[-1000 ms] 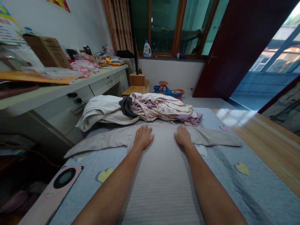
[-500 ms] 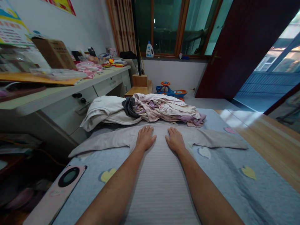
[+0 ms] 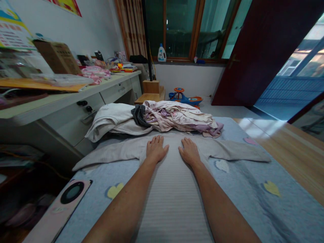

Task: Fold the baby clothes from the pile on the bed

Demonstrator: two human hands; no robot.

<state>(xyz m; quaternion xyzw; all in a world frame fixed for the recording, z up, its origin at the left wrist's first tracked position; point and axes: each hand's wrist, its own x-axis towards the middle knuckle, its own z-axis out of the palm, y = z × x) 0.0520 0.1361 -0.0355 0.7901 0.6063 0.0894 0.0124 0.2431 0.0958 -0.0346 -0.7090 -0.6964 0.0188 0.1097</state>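
Note:
A pale striped long-sleeved garment (image 3: pixel 172 189) lies spread flat on a blue bedsheet (image 3: pixel 248 189), its sleeves stretched out left and right. My left hand (image 3: pixel 155 150) rests palm down on its upper chest, fingers straight and together. My right hand (image 3: pixel 188 152) lies flat beside it, a short gap between the two, holding nothing. Just beyond my fingertips sits a heap of crumpled clothes (image 3: pixel 177 119) with a folded white piece (image 3: pixel 108 119) at its left.
A phone with a pink back (image 3: pixel 65 199) lies at the bed's left edge. A cluttered white desk (image 3: pixel 76 98) runs along the left. A wooden bed rim (image 3: pixel 293 152) borders the right. A toy car (image 3: pixel 186 98) and wooden box (image 3: pixel 150 89) stand on the floor beyond.
My right hand slid left across the garment toward my left hand, narrowing the gap. Since half a second ago both hands have stayed nearly still.

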